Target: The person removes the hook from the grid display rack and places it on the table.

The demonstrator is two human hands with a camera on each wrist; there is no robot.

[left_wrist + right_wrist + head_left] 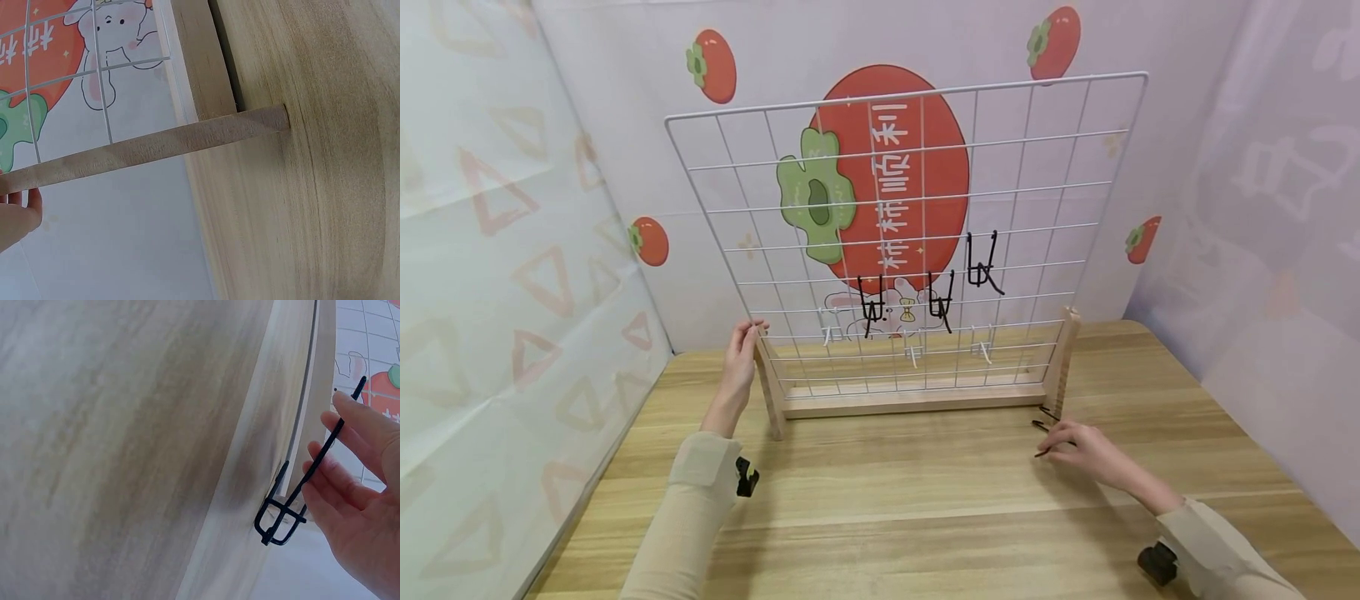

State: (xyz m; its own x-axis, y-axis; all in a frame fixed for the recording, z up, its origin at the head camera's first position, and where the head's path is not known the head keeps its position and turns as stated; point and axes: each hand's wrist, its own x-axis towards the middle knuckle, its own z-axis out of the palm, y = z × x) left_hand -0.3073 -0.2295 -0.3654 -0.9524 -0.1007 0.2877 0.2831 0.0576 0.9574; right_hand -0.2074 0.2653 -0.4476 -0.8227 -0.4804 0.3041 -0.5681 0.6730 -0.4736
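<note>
1. Grip of the right hand (1090, 455) is narrow, fingers bent about the rod of a black hook (321, 454). That hook is low over the worktop (887, 500), beside the foot of the right post (1060, 362); whether they touch, I cannot tell.
2. The left hand (741, 358) has its grip round the upper end of the left post (769, 387) of the wooden stand (917, 403), with no hook in it.
3. Done, judging by how things lie: the white wire grid (906, 96) stands in the stand, carrying three black hooks (940, 302), the rightmost highest, and three white hooks (913, 353) lower down.
4. Left to do: the hook in the right hand is off the grid. No other loose hook can be made out, so the work looks well along; whether more lie out of view is unclear.
5. On the backdrop (587, 50), a large printed persimmon (943, 177) bears white characters (892, 179), 柿柿顺利, turned sideways and running upward.
6. Pale marks (1285, 179) on the right-hand curtain (1285, 283) resemble characters but are too faint to read. No brand or label is legible on hooks, grid or stand.
</note>
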